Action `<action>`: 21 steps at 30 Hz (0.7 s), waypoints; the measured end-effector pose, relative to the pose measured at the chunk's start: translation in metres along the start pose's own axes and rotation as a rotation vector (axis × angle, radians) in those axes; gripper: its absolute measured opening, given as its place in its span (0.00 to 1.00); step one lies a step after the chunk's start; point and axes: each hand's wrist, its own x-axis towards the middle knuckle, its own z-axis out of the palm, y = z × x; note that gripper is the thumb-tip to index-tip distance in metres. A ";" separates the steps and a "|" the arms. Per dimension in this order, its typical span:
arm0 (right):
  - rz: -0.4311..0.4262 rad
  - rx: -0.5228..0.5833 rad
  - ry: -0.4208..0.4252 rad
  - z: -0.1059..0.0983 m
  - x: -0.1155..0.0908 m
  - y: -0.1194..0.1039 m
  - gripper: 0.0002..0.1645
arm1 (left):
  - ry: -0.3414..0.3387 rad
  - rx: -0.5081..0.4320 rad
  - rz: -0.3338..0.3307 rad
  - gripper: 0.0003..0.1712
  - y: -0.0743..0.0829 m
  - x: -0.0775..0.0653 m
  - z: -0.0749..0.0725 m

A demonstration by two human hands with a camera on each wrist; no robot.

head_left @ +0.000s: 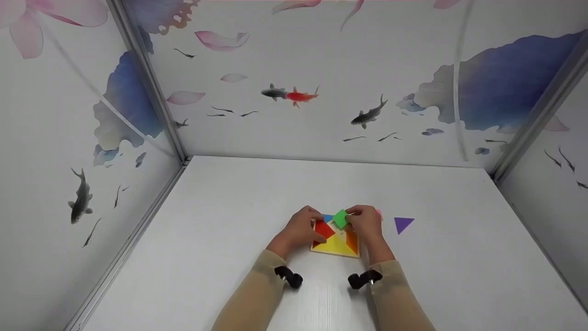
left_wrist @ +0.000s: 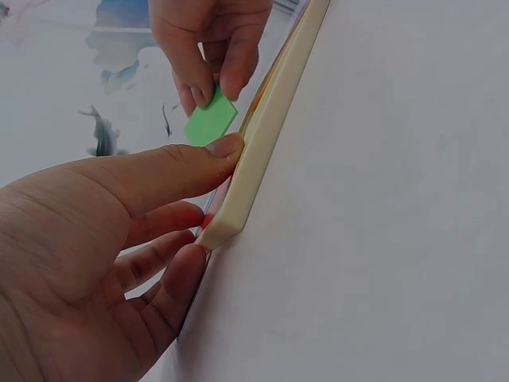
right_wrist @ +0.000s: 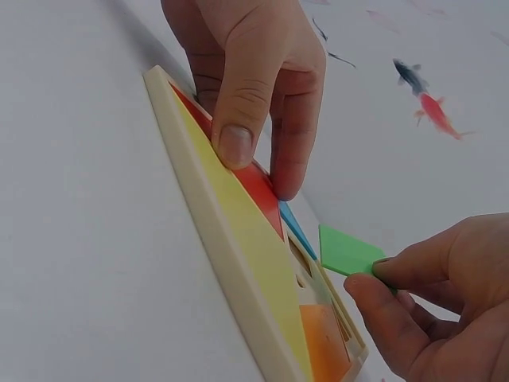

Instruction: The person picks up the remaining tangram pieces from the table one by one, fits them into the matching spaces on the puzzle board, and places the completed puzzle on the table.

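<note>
My right hand (head_left: 368, 226) pinches a green four-sided tangram piece (right_wrist: 346, 251) between thumb and fingers, holding it up over the far part of a light wooden tangram tray (head_left: 335, 254). Along the tray's left side, my left hand (head_left: 301, 227) holds the tray, its thumb pressing on top and its other fingers at the edge. Red (right_wrist: 262, 195), yellow (head_left: 334, 246), orange (right_wrist: 324, 342) and blue (head_left: 327, 217) pieces lie in the tray. A bare part of the tray floor shows near the green piece.
To the right of the tray, a purple triangle (head_left: 404, 225) lies on the white table (head_left: 220, 276). A pink piece (head_left: 379, 213) peeks out behind the right hand, mostly hidden. Printed wall panels (head_left: 321, 55) enclose the table at the back and sides.
</note>
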 end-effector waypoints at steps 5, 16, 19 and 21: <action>0.013 -0.004 -0.004 0.000 0.003 0.000 0.14 | -0.003 0.010 -0.007 0.35 0.001 0.000 -0.001; 0.015 -0.022 -0.023 0.001 0.003 -0.001 0.13 | 0.000 0.007 0.001 0.35 0.003 -0.001 -0.002; 0.014 -0.011 -0.027 -0.001 0.002 0.001 0.12 | 0.002 0.007 -0.002 0.35 0.002 -0.001 -0.001; 0.014 -0.010 -0.020 -0.002 0.002 0.002 0.12 | 0.003 0.010 -0.007 0.35 0.001 -0.001 0.000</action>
